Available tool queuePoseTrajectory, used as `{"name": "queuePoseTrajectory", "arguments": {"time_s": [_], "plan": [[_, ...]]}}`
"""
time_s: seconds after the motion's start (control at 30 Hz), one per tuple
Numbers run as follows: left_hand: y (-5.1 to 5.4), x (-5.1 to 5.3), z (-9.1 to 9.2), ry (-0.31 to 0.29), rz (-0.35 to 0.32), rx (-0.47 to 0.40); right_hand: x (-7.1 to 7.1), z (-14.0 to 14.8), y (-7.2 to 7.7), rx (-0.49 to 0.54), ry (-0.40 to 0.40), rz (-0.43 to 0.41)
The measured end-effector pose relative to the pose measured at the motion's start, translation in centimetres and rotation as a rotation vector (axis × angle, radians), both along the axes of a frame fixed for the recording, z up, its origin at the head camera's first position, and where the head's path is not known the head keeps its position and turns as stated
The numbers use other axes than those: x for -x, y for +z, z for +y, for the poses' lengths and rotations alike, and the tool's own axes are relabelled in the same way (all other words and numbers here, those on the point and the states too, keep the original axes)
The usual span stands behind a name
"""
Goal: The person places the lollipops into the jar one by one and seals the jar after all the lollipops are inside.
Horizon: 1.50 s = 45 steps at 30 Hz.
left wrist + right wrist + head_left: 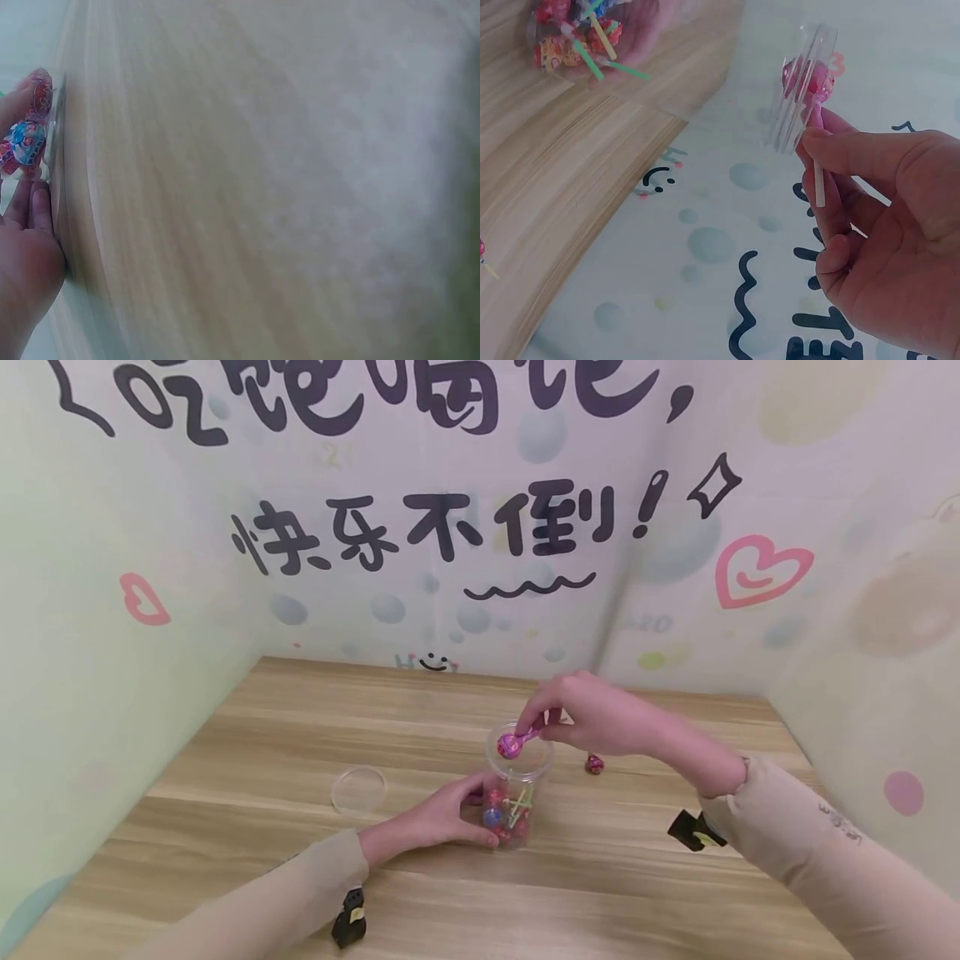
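Note:
A clear plastic jar (517, 839) stands upright on the table, with several wrapped lollipops (495, 817) in its lower part. My left hand (442, 817) grips the jar low on its left side; in the left wrist view the hand (30, 255) lies against it beside a blue-wrapped lollipop (28, 142). Over the jar's mouth, my right hand (592, 714) pinches a pink-wrapped lollipop (510, 746) by its stick. The right wrist view shows that hand (885, 217) with thumb and fingers on the stick (819, 184), the candy end behind the jar's clear rim (826, 45).
A round clear lid (358, 791) lies on the wooden table (247, 760) left of the jar. Another red-pink lollipop (594, 764) lies right of the jar, below my right hand. Printed walls (435, 460) stand behind and on both sides.

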<state>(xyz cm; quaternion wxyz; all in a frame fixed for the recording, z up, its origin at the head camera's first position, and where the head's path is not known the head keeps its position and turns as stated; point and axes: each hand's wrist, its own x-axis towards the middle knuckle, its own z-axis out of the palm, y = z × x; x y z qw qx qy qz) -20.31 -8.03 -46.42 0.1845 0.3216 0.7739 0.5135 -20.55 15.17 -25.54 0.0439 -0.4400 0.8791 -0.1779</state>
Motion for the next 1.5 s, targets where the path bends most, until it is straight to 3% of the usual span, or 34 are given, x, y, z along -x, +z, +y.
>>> {"name": "queuePoseTrajectory", "arguments": {"time_s": [0.33, 0.8, 1.13, 1.5], "plan": [[-0.1, 0.0, 0.1, -0.003, 0.007, 0.008, -0.4, -0.7, -1.0, -0.020, 0.002, 0.093], [0.1, 0.2, 0.1, 0.012, -0.014, 0.035, -0.6, -1.7, -1.2, -0.063, -0.015, 0.140], [0.0, 0.1, 0.0, 0.016, -0.013, 0.034, -0.5, -2.0, -1.8, -0.068, 0.029, 0.190], [0.1, -0.1, 0.0, 0.025, -0.031, 0.042, -0.8, -2.1, -1.9, -0.075, 0.007, 0.188]]}}
